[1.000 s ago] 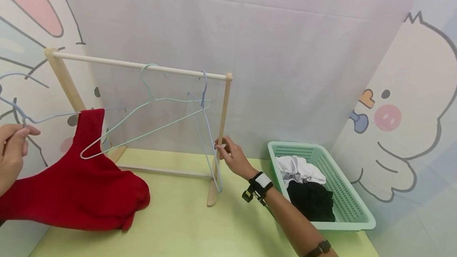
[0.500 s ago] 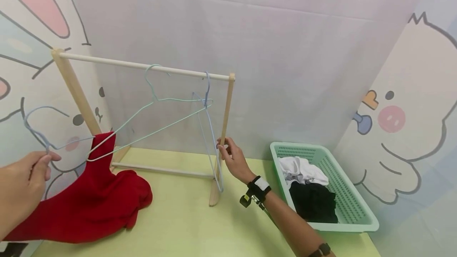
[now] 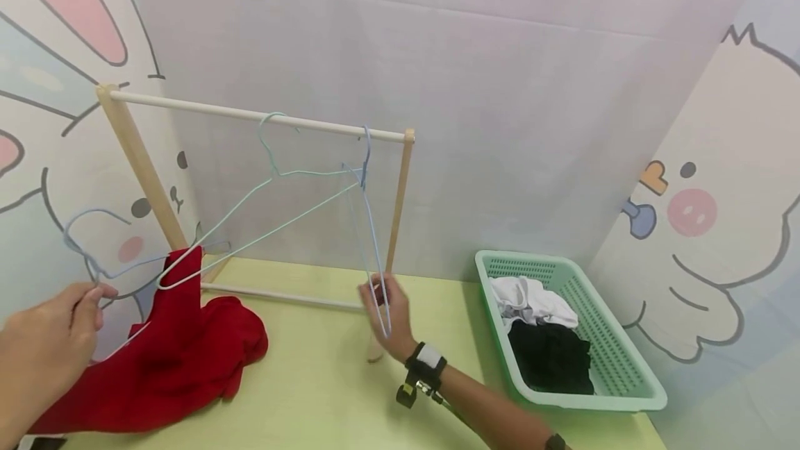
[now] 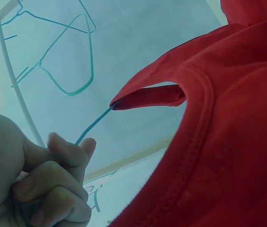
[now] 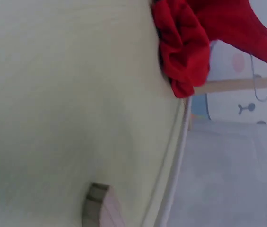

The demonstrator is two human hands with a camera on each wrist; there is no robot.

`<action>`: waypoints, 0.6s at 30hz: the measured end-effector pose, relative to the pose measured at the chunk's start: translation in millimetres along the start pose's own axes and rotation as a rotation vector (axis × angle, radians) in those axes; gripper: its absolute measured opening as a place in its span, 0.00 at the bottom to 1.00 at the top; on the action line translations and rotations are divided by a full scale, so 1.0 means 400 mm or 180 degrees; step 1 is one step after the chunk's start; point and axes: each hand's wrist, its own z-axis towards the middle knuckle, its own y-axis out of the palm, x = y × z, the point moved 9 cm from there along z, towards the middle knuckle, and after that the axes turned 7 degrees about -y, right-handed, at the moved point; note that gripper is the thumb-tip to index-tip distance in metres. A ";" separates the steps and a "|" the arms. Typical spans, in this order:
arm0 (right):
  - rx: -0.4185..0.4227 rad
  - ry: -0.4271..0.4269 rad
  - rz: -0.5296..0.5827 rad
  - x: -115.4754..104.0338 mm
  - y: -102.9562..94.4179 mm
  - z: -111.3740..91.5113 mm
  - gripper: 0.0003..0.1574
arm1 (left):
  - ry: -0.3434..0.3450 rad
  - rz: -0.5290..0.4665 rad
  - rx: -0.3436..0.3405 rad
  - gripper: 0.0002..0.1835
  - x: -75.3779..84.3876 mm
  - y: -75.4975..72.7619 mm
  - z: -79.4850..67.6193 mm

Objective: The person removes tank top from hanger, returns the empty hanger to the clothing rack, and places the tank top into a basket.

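Observation:
My left hand (image 3: 59, 328) pinches a blue wire hanger (image 3: 134, 267) just below its hook. From one arm of that hanger hangs a shoulder strap of a red sleeveless top (image 3: 156, 373); the rest of the top droops onto the table. In the left wrist view, curled fingers (image 4: 60, 198) hold the wire beside the red neckline. Blurred, my right hand (image 3: 394, 318) is low beside the rack's right post, behind the lower end of a hanging blue hanger (image 3: 373, 242). Its fingers look loosely bent, and nothing shows in them. The right wrist view does not show this hand.
A wooden rack (image 3: 250, 114) stands on the yellow-green table (image 3: 300, 394), with a mint hanger (image 3: 262, 245) also on its rail. To the right sits a green basket (image 3: 615, 339) holding white cloth (image 3: 534, 301) and black cloth (image 3: 550, 360). Printed curtains surround the table.
My left hand has brought the blue hanger and red top rightward and down toward the rack. My right hand has released the rack's right post and moved down.

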 end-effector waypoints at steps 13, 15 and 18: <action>-0.2163 -0.0067 0.0030 -0.031 0.358 -0.040 0.21 | 0.0043 -0.0032 0.0019 0.14 0.005 0.005 -0.007; -0.2170 -0.0112 -0.0031 -0.039 0.398 -0.022 0.25 | 0.0063 -0.0029 0.0034 0.14 0.005 0.006 -0.009; -0.2101 -0.0107 -0.0028 -0.042 0.462 0.008 0.30 | 0.0102 -0.0011 0.0124 0.14 0.005 -0.001 -0.009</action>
